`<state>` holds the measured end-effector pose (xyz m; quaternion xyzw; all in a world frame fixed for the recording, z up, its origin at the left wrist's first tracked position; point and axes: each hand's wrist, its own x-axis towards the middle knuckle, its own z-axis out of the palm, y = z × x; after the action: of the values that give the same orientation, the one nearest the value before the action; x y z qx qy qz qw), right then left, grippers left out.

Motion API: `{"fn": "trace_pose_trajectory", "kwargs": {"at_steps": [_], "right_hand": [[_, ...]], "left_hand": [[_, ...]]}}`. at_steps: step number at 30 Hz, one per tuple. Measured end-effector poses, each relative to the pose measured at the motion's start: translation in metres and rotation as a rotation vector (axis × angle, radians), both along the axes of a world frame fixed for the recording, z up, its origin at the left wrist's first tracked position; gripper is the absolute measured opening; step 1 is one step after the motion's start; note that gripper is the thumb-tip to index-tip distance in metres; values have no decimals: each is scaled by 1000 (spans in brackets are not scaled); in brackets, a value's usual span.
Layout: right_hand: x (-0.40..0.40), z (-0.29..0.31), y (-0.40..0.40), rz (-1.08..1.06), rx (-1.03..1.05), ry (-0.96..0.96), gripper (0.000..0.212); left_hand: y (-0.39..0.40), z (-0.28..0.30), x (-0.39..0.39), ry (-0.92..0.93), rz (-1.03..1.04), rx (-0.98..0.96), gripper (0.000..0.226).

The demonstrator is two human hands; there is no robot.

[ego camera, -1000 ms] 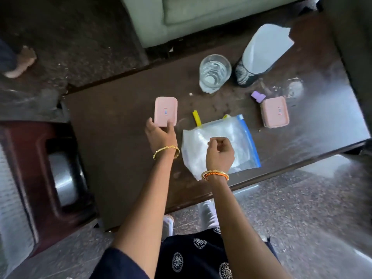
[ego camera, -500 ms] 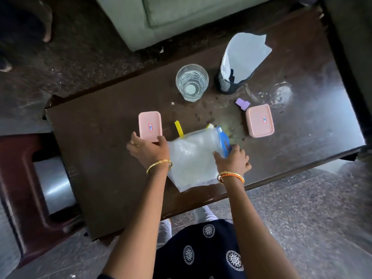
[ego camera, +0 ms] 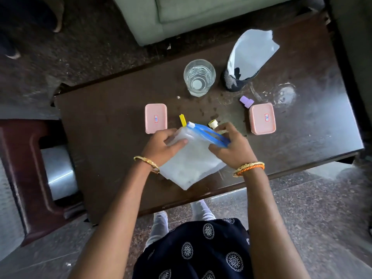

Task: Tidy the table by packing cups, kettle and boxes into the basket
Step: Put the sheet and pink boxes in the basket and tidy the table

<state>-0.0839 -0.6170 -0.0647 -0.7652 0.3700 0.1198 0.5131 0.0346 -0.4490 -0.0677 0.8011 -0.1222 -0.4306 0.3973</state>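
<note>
A clear zip bag (ego camera: 191, 164) with a blue zipper strip lies at the front of the dark wooden table (ego camera: 104, 141). My left hand (ego camera: 161, 147) grips the bag's left top corner, and my right hand (ego camera: 233, 147) grips the blue strip on the right, so the mouth is pulled apart. One pink lidded box (ego camera: 156, 118) sits just beyond my left hand. A second pink box (ego camera: 262, 118) lies to the right. A clear glass (ego camera: 199, 77) stands behind them. No basket or kettle is in view.
A dark mesh holder with white paper (ego camera: 247, 61) stands at the back right. A small purple piece (ego camera: 246, 101), a yellow clip (ego camera: 182, 120) and a small yellow cap (ego camera: 213, 124) lie near the bag. A red-brown stool (ego camera: 26, 178) is on the left, a sofa (ego camera: 201, 15) behind.
My left hand left the pink box and took the bag's left corner. My right hand moved to the blue zipper strip, and the bag's top has been lifted and spread.
</note>
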Motion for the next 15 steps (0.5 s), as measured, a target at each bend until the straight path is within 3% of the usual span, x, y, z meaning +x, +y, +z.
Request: {"fn": "trace_pose_trajectory", "kwargs": {"at_steps": [5,8,12,15], "right_hand": [[3,5,10,-320,175,-187,59],[7,-7,45,-502,409,-197,57],[14,-22,101,-647,510,-254,41],[22,-22,129,-525,410,-307,37]], "left_hand": [[50,10,8,210,339,-75,8],[75,7,4,260,547,-91,6],[101,1,-11,1,818,-55,33],[127,4,-17,-226,836,-107,34]]}}
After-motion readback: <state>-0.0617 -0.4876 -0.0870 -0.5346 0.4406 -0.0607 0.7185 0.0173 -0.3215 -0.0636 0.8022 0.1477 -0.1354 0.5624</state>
